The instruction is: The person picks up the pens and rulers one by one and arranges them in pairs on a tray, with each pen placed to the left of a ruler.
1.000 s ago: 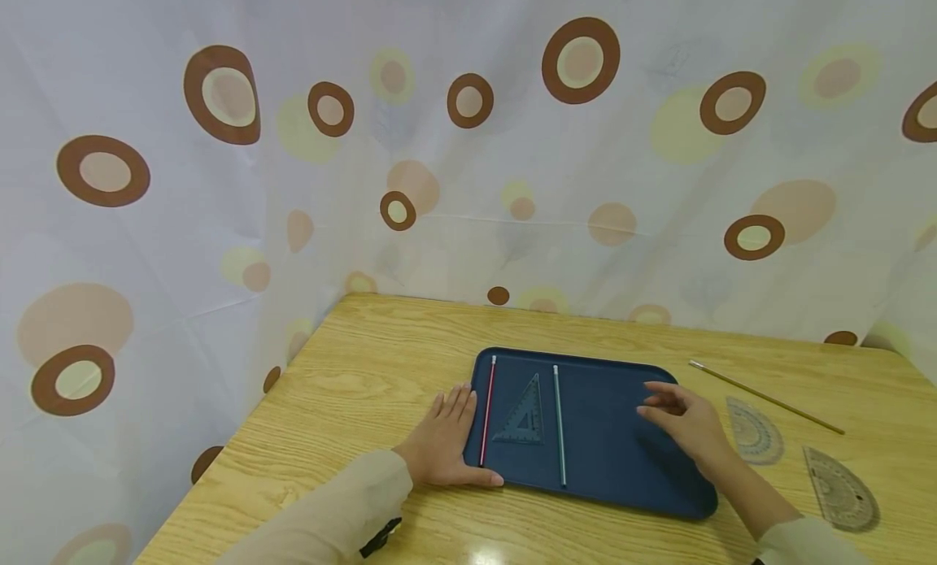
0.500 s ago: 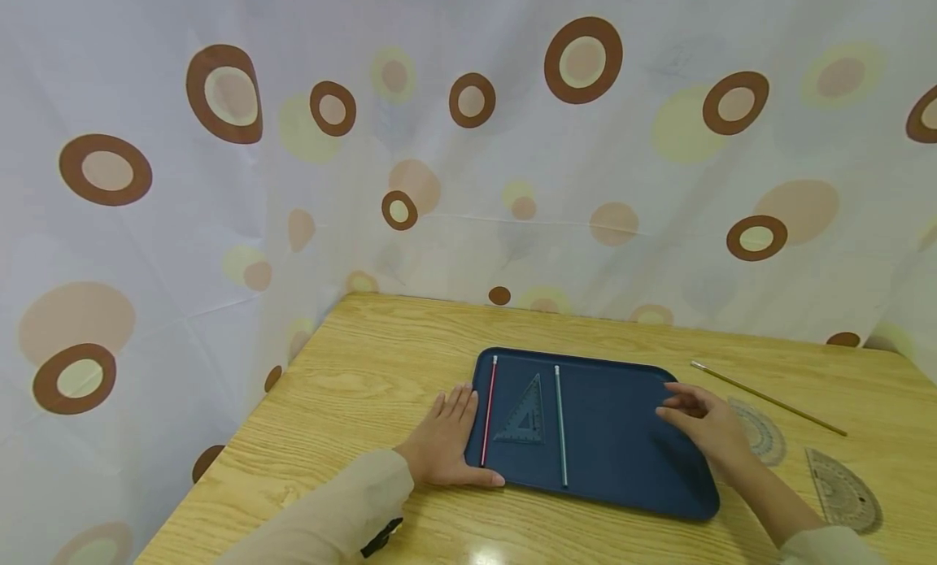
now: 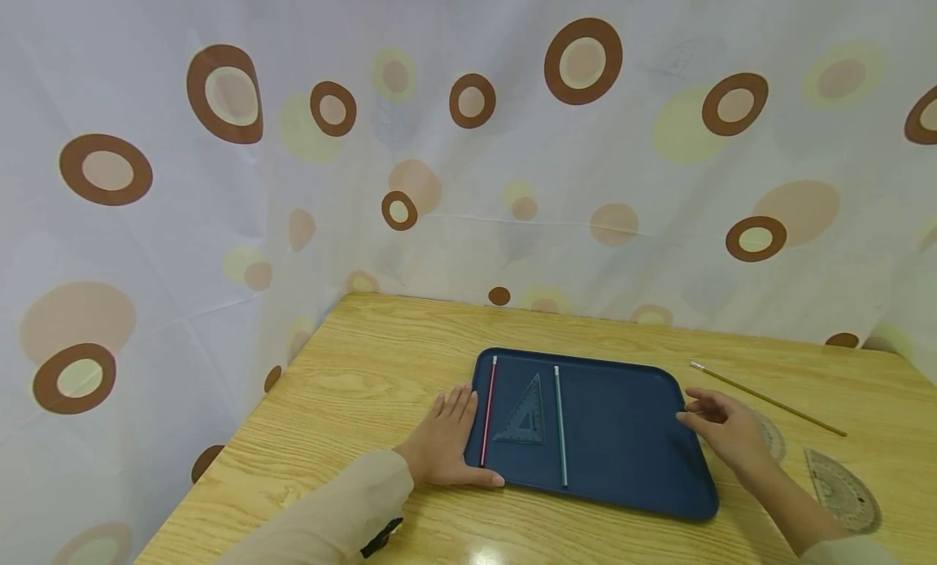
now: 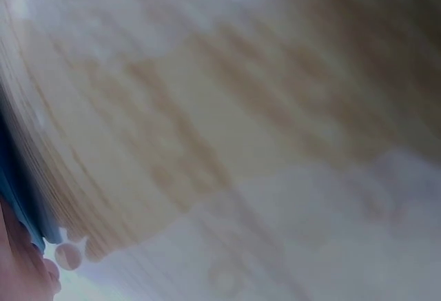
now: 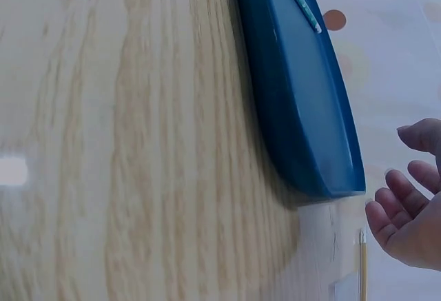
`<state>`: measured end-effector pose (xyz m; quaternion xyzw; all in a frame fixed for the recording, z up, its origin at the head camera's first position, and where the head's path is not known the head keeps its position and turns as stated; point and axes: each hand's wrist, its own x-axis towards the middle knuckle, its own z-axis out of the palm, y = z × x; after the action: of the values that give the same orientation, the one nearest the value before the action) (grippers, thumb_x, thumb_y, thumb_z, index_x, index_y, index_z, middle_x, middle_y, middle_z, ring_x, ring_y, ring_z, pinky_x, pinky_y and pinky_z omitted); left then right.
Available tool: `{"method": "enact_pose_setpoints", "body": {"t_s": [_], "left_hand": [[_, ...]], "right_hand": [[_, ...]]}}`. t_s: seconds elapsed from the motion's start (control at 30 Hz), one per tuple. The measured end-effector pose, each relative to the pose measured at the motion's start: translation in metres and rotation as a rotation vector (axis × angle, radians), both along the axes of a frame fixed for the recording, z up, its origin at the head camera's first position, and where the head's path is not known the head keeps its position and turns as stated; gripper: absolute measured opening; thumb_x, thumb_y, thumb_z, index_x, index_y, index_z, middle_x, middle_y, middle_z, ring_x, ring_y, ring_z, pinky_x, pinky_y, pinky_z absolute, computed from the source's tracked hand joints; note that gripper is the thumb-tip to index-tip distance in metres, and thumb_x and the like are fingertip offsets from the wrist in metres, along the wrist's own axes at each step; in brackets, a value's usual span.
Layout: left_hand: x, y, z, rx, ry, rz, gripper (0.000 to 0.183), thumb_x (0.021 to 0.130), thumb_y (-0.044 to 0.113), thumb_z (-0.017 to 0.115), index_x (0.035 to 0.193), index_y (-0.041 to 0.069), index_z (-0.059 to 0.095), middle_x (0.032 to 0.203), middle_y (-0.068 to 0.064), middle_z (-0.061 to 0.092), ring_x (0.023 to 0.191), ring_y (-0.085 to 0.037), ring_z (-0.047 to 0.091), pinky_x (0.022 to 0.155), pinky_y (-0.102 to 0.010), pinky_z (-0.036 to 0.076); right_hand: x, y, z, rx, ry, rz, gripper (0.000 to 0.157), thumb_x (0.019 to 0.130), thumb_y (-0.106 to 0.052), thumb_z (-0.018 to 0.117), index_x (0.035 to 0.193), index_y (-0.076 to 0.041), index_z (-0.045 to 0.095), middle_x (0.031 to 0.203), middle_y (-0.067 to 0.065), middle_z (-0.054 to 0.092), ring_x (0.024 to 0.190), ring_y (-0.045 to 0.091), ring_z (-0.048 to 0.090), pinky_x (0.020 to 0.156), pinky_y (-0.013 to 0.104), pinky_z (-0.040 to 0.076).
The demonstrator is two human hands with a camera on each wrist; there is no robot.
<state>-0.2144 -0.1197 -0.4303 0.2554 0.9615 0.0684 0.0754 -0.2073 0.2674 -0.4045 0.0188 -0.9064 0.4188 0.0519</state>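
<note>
A dark blue tray (image 3: 629,435) lies on the table. My left hand (image 3: 442,445) rests along its left edge with straight fingers, the thumb at the front rim. Inside the tray, a red pencil (image 3: 488,410) lies nearest that hand, then a clear set square (image 3: 534,410), then a green pencil (image 3: 560,427). Over the tray's right edge hovers my right hand (image 3: 732,439), fingers loosely bent and holding nothing. In the right wrist view this hand (image 5: 413,204) appears beyond the tray's corner. The left wrist view shows mostly blurred table.
Right of the tray, a gold pencil (image 3: 769,398) lies slantwise on the wooden table (image 3: 381,362). One clear protractor (image 3: 772,441) is partly hidden behind my right hand; another protractor (image 3: 842,493) lies nearer the front. A patterned curtain (image 3: 454,175) hangs behind the table.
My right hand has moved right, from above the tray's interior to its right edge, covering more of one protractor. My left hand and the things in the tray stay put.
</note>
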Motion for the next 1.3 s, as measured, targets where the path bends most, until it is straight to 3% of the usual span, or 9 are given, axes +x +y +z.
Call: {"method": "enact_pose_setpoints", "body": {"t_s": [0.1, 0.33, 0.43, 0.63, 0.93, 1.13, 1.3], "left_hand": [[0.0, 0.0, -0.001, -0.001, -0.001, 0.0, 0.115, 0.074, 0.077, 0.049, 0.149, 0.003, 0.005, 0.157, -0.014, 0.003, 0.146, -0.027, 0.003, 0.117, -0.047, 0.01], [-0.001, 0.0, -0.003, 0.008, -0.001, 0.002, 0.116, 0.073, 0.078, 0.049, 0.149, 0.003, 0.005, 0.157, -0.014, 0.003, 0.146, -0.027, 0.003, 0.117, -0.047, 0.01], [-0.002, 0.0, -0.004, 0.007, 0.004, 0.003, 0.117, 0.072, 0.079, 0.048, 0.15, 0.003, 0.005, 0.157, -0.014, 0.003, 0.146, -0.027, 0.003, 0.117, -0.047, 0.009], [-0.001, 0.0, -0.004, 0.008, 0.009, 0.003, 0.117, 0.072, 0.079, 0.049, 0.15, 0.003, 0.005, 0.157, -0.014, 0.003, 0.146, -0.027, 0.003, 0.117, -0.047, 0.009], [0.0, 0.0, -0.002, 0.028, 0.004, -0.005, 0.116, 0.073, 0.078, 0.049, 0.149, 0.002, 0.006, 0.157, -0.015, 0.004, 0.145, -0.028, 0.004, 0.117, -0.047, 0.01], [-0.001, -0.001, -0.002, 0.036, 0.007, -0.016, 0.119, 0.071, 0.083, 0.044, 0.149, 0.001, 0.007, 0.157, -0.016, 0.005, 0.145, -0.029, 0.005, 0.117, -0.048, 0.01], [-0.001, -0.001, -0.002, 0.023, 0.005, -0.011, 0.117, 0.072, 0.081, 0.045, 0.149, 0.001, 0.006, 0.157, -0.016, 0.004, 0.145, -0.028, 0.004, 0.117, -0.047, 0.01]], "right_hand": [[0.001, 0.003, -0.001, 0.041, -0.001, -0.027, 0.053, 0.09, -0.023, 0.062, 0.129, 0.01, 0.046, 0.096, 0.003, 0.062, 0.073, -0.022, 0.041, 0.064, 0.014, 0.047], [0.001, 0.013, -0.003, 0.092, 0.013, -0.064, 0.052, 0.089, -0.026, 0.062, 0.128, 0.007, 0.049, 0.092, -0.011, 0.059, 0.071, -0.024, 0.038, 0.061, 0.016, 0.046], [0.003, 0.016, -0.005, 0.096, 0.029, -0.068, 0.051, 0.089, -0.025, 0.063, 0.126, 0.007, 0.051, 0.09, -0.01, 0.06, 0.071, -0.024, 0.038, 0.061, 0.015, 0.046], [0.004, 0.022, -0.007, 0.091, 0.03, -0.071, 0.05, 0.089, -0.024, 0.063, 0.125, 0.009, 0.05, 0.09, -0.004, 0.061, 0.071, -0.023, 0.038, 0.061, 0.014, 0.046], [0.006, 0.031, -0.008, 0.121, -0.009, -0.074, 0.053, 0.09, -0.025, 0.061, 0.127, 0.01, 0.047, 0.106, 0.024, 0.06, 0.071, -0.025, 0.035, 0.061, 0.013, 0.045], [0.007, 0.038, -0.01, 0.167, -0.027, -0.093, 0.056, 0.091, -0.03, 0.06, 0.129, 0.009, 0.046, 0.112, 0.029, 0.058, 0.068, -0.028, 0.03, 0.059, 0.018, 0.047], [0.007, 0.044, -0.011, 0.148, 0.005, -0.092, 0.055, 0.09, -0.027, 0.061, 0.127, 0.011, 0.046, 0.106, 0.028, 0.058, 0.069, -0.026, 0.033, 0.057, 0.016, 0.048]]}}
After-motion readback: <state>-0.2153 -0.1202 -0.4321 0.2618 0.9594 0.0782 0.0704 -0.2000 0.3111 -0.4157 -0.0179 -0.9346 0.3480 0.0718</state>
